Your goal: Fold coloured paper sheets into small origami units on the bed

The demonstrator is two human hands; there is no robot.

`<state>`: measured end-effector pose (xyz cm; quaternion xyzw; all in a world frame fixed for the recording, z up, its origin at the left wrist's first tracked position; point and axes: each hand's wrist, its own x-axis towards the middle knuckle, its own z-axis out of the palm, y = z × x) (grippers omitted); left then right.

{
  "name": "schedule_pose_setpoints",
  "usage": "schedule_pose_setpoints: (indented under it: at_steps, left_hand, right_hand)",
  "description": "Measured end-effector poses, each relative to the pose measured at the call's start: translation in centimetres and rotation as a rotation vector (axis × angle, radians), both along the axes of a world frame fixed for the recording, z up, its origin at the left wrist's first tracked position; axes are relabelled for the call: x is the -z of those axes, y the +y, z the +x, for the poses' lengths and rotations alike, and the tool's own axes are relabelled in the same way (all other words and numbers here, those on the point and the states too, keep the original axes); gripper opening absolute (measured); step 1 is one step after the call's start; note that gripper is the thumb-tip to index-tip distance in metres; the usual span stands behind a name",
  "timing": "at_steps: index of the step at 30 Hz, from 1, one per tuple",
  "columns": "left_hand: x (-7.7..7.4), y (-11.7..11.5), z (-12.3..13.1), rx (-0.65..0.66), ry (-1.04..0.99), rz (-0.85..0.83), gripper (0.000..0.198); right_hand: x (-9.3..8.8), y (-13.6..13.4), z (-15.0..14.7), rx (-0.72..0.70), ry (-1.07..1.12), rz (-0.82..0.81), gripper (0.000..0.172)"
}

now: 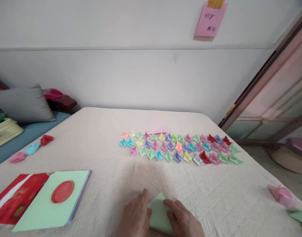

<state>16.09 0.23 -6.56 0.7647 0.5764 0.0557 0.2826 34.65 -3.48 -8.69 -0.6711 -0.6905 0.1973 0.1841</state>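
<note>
A light green sheet of folding paper (160, 214), with a pointed top corner, lies on the cloth-covered table close to me. Its lower part runs toward the bottom of the view. My left hand (135, 215) holds the left edge, thumb on the paper and index finger pointing forward. On the other side, my right hand (185, 219) is closed on the right edge, its fingertips pressing on the paper. Beyond my hands stand rows of small folded paper boats (168, 156) in many colours.
At left lie a stack of coloured paper (39, 210) with a round red lid (62, 192) on top and a red packet (19, 197). Folded paper pieces (32, 148) sit at the left edge, a pink one (281, 195) at the right edge. A white wall (131, 79) stands behind.
</note>
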Motion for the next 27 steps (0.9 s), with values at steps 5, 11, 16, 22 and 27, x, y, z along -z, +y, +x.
schedule_pose_setpoints:
  at_steps: [5,11,16,22,27]
  left_hand:
    - [-2.8,0.6,-0.3,-0.05,-0.044,-0.202,0.039]
    - [-3.1,0.0,-0.5,0.125,-0.193,-0.026,0.013]
    - [-4.4,0.4,-0.7,0.137,-0.266,0.366,0.025]
    - [-4.0,0.4,-1.4,0.272,-0.098,0.471,0.052]
    - [-2.2,0.0,-1.7,0.524,-0.015,0.365,0.037]
  right_hand:
    - [-2.6,0.2,0.0,0.084,0.209,-0.195,0.051]
    - [-4.9,-0.3,1.0,-0.181,0.125,-0.221,0.036]
    - [-3.7,-0.4,2.7,-0.291,0.005,0.22,0.024]
    - [-3.2,-0.3,2.2,-0.146,-0.288,0.62,0.023]
    - [-2.0,-0.4,0.7,-0.242,-0.322,0.536,0.025]
